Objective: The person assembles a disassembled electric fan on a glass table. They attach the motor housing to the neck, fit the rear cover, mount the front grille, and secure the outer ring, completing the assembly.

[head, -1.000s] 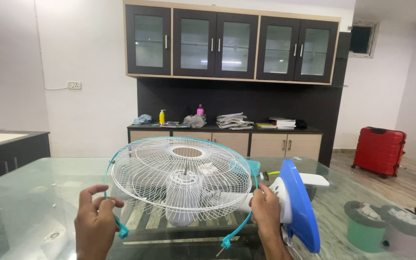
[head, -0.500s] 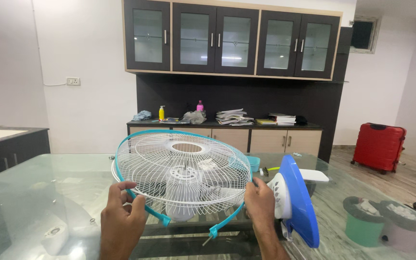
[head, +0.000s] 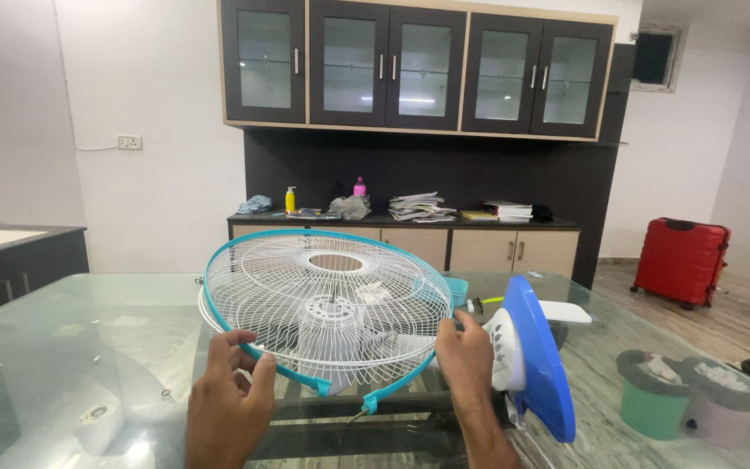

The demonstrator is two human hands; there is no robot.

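Both hands are holding a white wire fan guard [head: 327, 300] above the glass bench [head: 80, 347], tilted so that its far edge is sitting higher than the near edge. A teal rim band [head: 219, 260] is running round the guard's edge, and its two loose ends are meeting near the lower front, where a small gap is showing between them. The left hand [head: 232, 395] is gripping the lower left part of the rim, its fingers curling closed around the band and the wire. The right hand [head: 464, 356] is closing on the right edge of the guard, thumb and fingers pinching the rim there. Behind the wires the white motor housing [head: 330, 334] of the fan is showing through, and the fan's blue base [head: 538, 365] is standing on its edge just to the right of the right hand. On the bench farther right, a green tub [head: 653, 395] and a pale tub [head: 726, 404] are sitting side by side. Beyond the bench, a dark sideboard [head: 410, 243] is carrying bottles and piles of papers under glass-fronted wall cabinets [head: 410, 65], and a red suitcase [head: 680, 260] is standing on the floor by the far wall.
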